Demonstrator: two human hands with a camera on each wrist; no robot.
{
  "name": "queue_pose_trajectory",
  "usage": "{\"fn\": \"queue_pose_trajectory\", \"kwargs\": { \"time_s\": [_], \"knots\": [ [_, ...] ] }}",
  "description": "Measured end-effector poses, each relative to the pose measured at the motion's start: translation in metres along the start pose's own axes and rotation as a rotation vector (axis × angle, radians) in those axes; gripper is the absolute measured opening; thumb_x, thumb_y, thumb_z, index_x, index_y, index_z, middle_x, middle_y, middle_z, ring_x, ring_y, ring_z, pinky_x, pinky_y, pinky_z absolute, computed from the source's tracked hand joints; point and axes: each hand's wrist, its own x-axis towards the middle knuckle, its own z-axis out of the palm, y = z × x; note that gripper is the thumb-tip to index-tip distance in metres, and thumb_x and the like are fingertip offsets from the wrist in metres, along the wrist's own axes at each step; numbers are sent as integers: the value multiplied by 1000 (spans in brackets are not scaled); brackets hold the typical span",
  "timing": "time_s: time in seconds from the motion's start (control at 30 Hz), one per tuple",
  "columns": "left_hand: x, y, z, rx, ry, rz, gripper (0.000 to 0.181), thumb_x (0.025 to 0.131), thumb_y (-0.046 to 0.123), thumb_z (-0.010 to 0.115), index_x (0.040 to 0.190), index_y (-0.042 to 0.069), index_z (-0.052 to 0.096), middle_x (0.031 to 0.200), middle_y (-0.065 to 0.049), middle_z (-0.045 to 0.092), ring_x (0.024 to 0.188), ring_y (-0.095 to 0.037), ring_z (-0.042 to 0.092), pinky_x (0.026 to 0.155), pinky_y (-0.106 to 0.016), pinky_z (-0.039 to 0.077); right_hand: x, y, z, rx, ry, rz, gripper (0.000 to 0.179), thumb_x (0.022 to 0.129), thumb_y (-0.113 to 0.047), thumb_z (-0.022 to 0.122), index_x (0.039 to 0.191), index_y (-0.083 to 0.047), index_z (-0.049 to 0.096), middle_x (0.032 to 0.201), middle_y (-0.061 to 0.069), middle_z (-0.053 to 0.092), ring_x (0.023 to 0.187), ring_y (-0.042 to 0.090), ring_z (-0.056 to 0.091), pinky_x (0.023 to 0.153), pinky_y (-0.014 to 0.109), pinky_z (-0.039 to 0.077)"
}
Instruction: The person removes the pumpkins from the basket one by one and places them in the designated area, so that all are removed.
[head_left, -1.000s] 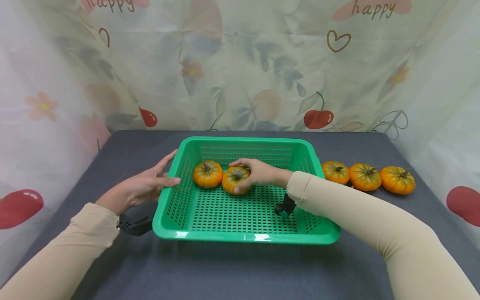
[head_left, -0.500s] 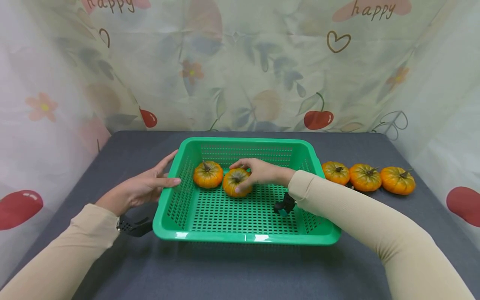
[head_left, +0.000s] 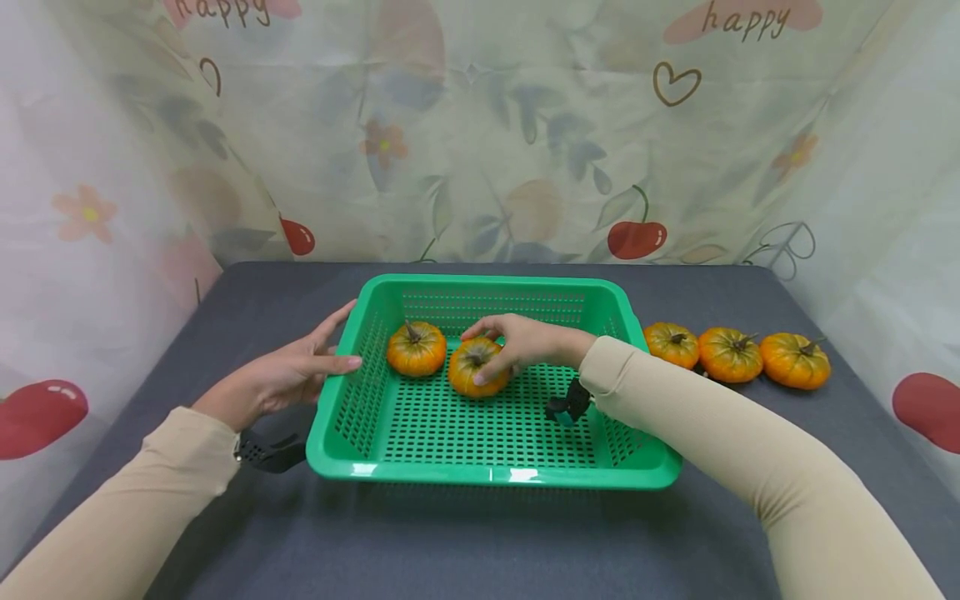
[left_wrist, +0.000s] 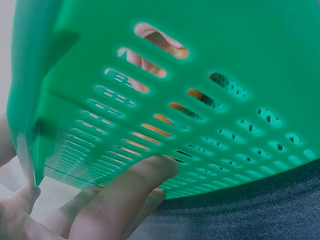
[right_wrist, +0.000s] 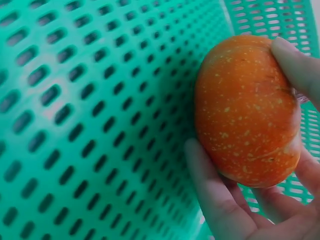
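Observation:
A green plastic basket (head_left: pixel 450 474) with slotted walls stands on the dark table. My left hand (head_left: pixel 288 373) holds its left side, thumb over the rim. In the left wrist view, fingers (left_wrist: pixel 125 192) press against the outer wall. Inside the basket, my right hand (head_left: pixel 528 342) grips a small orange pumpkin (head_left: pixel 467 377) between thumb and fingers. The right wrist view shows the speckled orange side of this pumpkin (right_wrist: pixel 245 110) close to the slotted basket floor. Just left of it sits another pumpkin (head_left: pixel 417 352), stem up, with a narrow gap between the two.
Three more pumpkins stand in a row on the table right of the basket: a near one (head_left: pixel 672 344), a middle one (head_left: pixel 730 355) and an outer one (head_left: pixel 795 362). A patterned cloth (head_left: pixel 480 133) hangs behind the table (head_left: pixel 480 542) and along both sides.
The right hand has shifted the gripped pumpkin slightly right and toward the front, widening the gap to the other pumpkin. The left hand and basket have stayed in place.

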Motion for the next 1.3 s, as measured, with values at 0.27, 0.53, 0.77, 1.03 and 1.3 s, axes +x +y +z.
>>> {"fn": "queue_pose_trajectory", "kwargs": {
  "time_s": [0.27,0.53,0.77,1.03,1.3],
  "knots": [
    [-1,0,0,1,-3,-1,96,97,14,60,149,53,-11,160,-22,6,116,-36,59,90,-62,49,-7,-8,-12,43,45,-32,69,81,-21,80,142,-17,47,140,11,39,109,25,53,79,43,56],
    [-1,0,1,-2,-3,0,95,97,14,59,149,53,-11,160,-22,5,116,-36,59,90,-62,49,-22,-15,-27,102,111,-56,69,80,-21,81,141,-20,48,138,10,42,115,28,53,86,46,55],
    [-1,0,1,8,5,-1,95,97,14,59,149,52,-11,160,-22,5,117,-36,59,91,-62,49,-39,-24,-39,171,159,-87,64,80,-17,81,136,-22,52,135,10,45,113,29,55,85,44,56],
    [-1,0,2,-3,8,-5,94,98,13,58,149,53,-11,160,-21,5,117,-36,59,91,-62,49,-59,-30,-50,181,216,-97,64,82,-16,79,139,-22,50,140,6,43,121,27,50,87,40,55],
    [-1,0,3,-13,1,0,95,97,13,59,149,54,-10,160,-21,4,118,-36,58,91,-62,49,-78,-28,-64,199,261,-102,66,84,-15,76,142,-20,46,143,7,42,122,28,48,85,36,56]
  ]
}}
